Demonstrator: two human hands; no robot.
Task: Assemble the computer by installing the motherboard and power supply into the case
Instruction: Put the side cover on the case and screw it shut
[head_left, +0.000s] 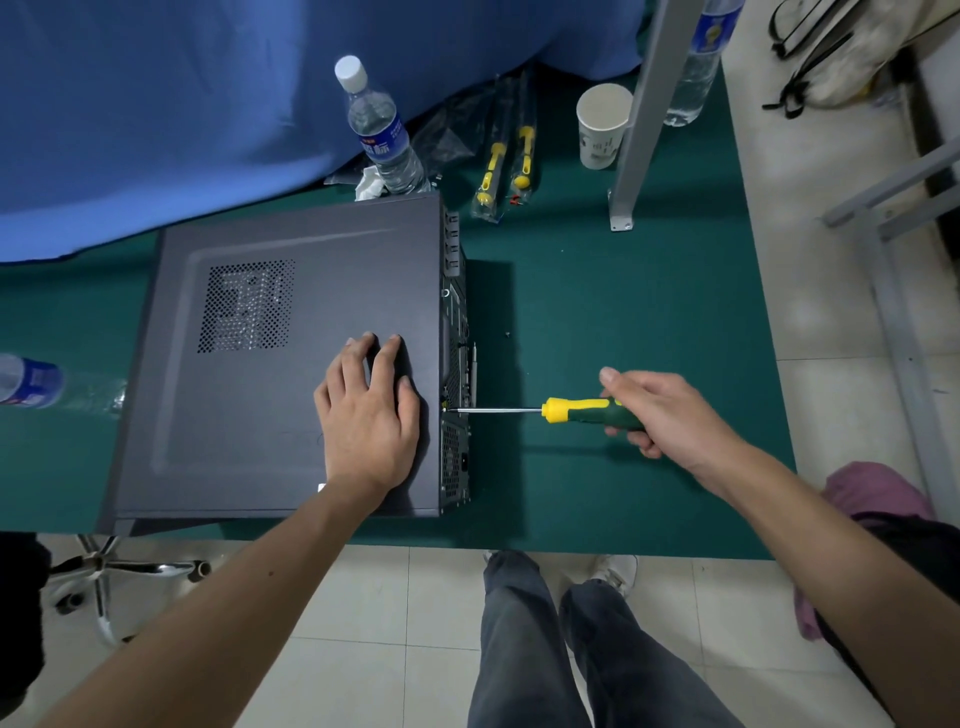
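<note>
The dark grey computer case (291, 322) lies on its side on the green table mat (623, 322), its side panel with a vent grille facing up and its rear panel (456, 395) facing right. My left hand (369, 415) presses flat on the side panel near the rear edge. My right hand (665, 410) grips the green and yellow handle of a screwdriver (571, 410). The shaft lies level and its tip touches the rear panel's edge at about mid height. The motherboard and power supply are hidden inside the case.
A water bottle (382, 130) stands behind the case, another (31, 382) lies at the left. Two bagged screwdrivers (506, 166), a paper cup (602, 124) and a grey metal post (641, 114) stand at the back. A small screw (507, 335) lies on the mat. A blue cloth (208, 93) covers the back left.
</note>
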